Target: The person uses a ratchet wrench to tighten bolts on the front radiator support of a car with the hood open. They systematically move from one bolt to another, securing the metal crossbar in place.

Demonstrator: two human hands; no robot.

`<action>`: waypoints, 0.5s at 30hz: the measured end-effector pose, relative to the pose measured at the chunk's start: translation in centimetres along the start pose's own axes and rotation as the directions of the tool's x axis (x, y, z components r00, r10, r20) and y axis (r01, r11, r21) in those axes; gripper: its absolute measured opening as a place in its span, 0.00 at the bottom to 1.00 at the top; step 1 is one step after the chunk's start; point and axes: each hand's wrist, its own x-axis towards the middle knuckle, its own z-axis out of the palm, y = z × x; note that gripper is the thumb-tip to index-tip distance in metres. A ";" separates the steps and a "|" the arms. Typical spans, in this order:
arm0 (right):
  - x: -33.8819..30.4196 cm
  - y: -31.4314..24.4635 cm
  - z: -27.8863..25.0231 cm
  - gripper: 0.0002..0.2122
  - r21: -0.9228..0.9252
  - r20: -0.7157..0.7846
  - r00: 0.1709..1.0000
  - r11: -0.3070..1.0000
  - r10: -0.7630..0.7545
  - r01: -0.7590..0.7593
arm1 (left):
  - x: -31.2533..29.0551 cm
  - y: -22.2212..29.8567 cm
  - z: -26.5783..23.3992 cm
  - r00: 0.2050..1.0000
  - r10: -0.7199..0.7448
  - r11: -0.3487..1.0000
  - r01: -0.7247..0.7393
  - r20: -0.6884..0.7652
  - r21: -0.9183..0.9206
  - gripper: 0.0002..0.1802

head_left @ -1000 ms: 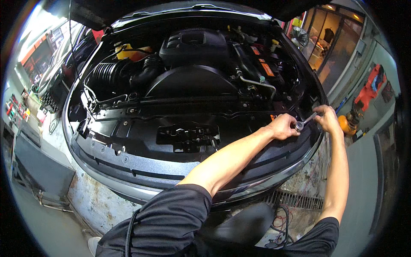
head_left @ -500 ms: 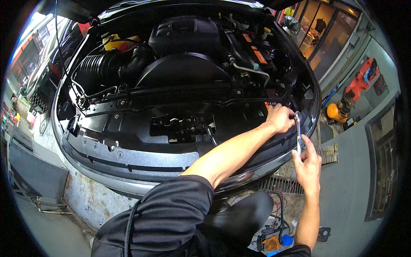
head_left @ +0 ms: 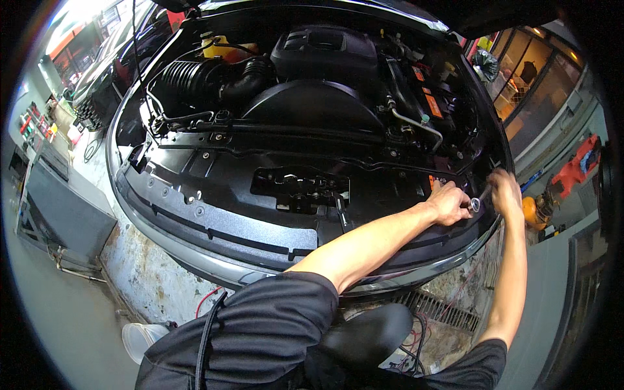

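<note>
Over the front right corner of a car's engine bay, a silver ring-ended wrench (head_left: 476,204) slants away to the right. My right hand (head_left: 506,193) is closed around its far end, slightly smeared by motion. My left hand (head_left: 450,203) rests low over the black front cover (head_left: 214,170), its fingers curled right beside the wrench's ring. What those fingertips grip is hidden, as is whatever sits under the ring. An orange label (head_left: 433,181) shows just behind my left hand.
The black engine cover (head_left: 325,49) and a ribbed intake hose (head_left: 188,77) lie deeper in the bay. A latch opening (head_left: 302,188) sits mid-cover. Below the bumper are a floor grate (head_left: 442,310) and cables. A white bucket (head_left: 142,339) stands lower left; a yellow-orange machine (head_left: 536,211) is at right.
The wrench has swung round from pointing toward me to pointing away, with my right hand moving forward on its end. My left hand stays by the ring. The whole view has shifted.
</note>
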 end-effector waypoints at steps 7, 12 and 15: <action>2.3 -3.3 -1.0 0.17 0.068 -0.136 0.972 0.977 -0.192 0.202 | 0.1 -1.1 -0.4 0.997 -0.069 0.998 0.069 0.019 0.000 0.17; -6.9 -1.8 -2.9 0.15 0.176 0.097 0.976 0.962 0.195 -0.210 | 0.5 -1.7 0.6 0.992 -0.119 0.993 0.118 -0.040 -0.010 0.18; -12.7 -4.8 -4.0 0.16 0.184 0.139 0.946 0.931 0.294 -0.316 | 0.3 -1.6 1.3 0.979 -0.145 0.989 0.147 -0.143 -0.001 0.18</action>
